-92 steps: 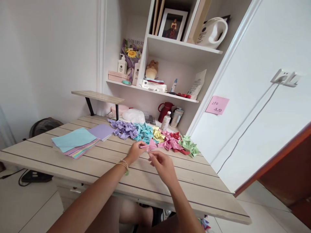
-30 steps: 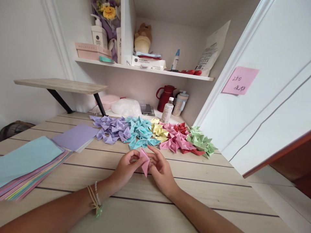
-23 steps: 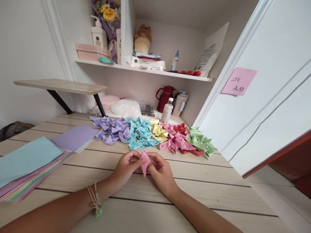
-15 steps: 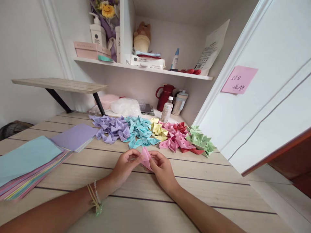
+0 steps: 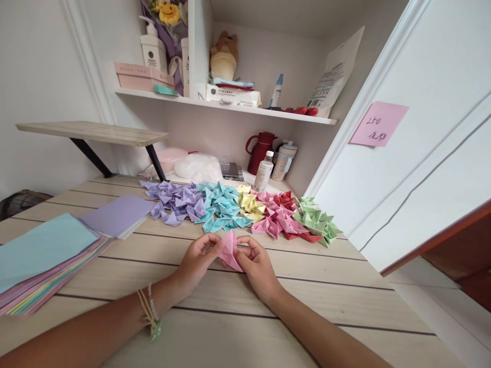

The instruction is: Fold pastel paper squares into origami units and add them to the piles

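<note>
A piece of pink folded paper (image 5: 230, 250) is pinched between both hands just above the table. My left hand (image 5: 199, 260) grips its left side between thumb and fingers. On the other side, my right hand (image 5: 258, 263) is closed on its right edge, thumb in front. Part of the paper is hidden by the fingertips. Behind the hands lie folded paper boats in colour groups: purple boats (image 5: 176, 202), blue boats (image 5: 220, 204), yellow boats (image 5: 250, 204), pink boats (image 5: 274, 220), and green boats (image 5: 316, 220), with some red ones among the pink.
At the left lie a stack of coloured paper (image 5: 46, 250) and a purple sheet pile (image 5: 117, 214). A small raised shelf (image 5: 92, 132) stands behind them. A clear bottle (image 5: 264, 173), a red jug (image 5: 261, 153) and a tumbler (image 5: 284, 162) stand at the back.
The pink paper has turned slightly and spread wider between the fingers, its top shifting a little right. Both hands stay in nearly the same place.
</note>
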{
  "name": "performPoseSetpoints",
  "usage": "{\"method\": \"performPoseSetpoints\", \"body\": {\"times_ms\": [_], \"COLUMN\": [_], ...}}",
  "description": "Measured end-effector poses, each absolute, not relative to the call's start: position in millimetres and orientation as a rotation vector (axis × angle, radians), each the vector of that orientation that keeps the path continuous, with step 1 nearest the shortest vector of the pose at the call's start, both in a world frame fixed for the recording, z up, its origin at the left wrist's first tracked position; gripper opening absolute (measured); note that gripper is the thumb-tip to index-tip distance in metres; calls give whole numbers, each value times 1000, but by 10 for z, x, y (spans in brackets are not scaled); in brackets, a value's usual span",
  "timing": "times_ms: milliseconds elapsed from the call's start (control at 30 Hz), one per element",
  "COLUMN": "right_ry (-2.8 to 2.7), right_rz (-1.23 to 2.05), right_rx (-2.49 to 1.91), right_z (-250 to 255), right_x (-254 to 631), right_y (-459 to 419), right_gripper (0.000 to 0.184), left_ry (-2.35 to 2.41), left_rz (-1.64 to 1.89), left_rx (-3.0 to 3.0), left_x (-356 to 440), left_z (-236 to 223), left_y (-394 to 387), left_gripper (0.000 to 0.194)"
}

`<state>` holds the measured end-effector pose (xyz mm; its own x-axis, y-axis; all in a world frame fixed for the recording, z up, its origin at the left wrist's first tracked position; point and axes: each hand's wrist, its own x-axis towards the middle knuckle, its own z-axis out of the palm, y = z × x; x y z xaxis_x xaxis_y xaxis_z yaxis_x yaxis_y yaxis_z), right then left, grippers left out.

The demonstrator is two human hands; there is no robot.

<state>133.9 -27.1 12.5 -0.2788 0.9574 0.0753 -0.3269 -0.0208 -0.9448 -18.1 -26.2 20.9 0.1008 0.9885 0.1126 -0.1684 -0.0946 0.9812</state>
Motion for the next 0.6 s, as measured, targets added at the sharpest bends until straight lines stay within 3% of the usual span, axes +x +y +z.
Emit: {"method": "performPoseSetpoints", "body": {"times_ms": [233, 600], "right_ry": [-1077, -1344], "right_rz": [1497, 1239], "right_rx": [-908, -1001], "right_z": [132, 110], "right_x": [1347, 1322], "right_y": [-245, -306], "right_gripper": [41, 23], "left_ry": [994, 1164], "left_rz": [1283, 1346], "left_rx": [1284, 1509], "left_x": [-183, -205], "left_z": [220, 138], "left_y": [-262, -267], "left_gripper": [34, 23]}}
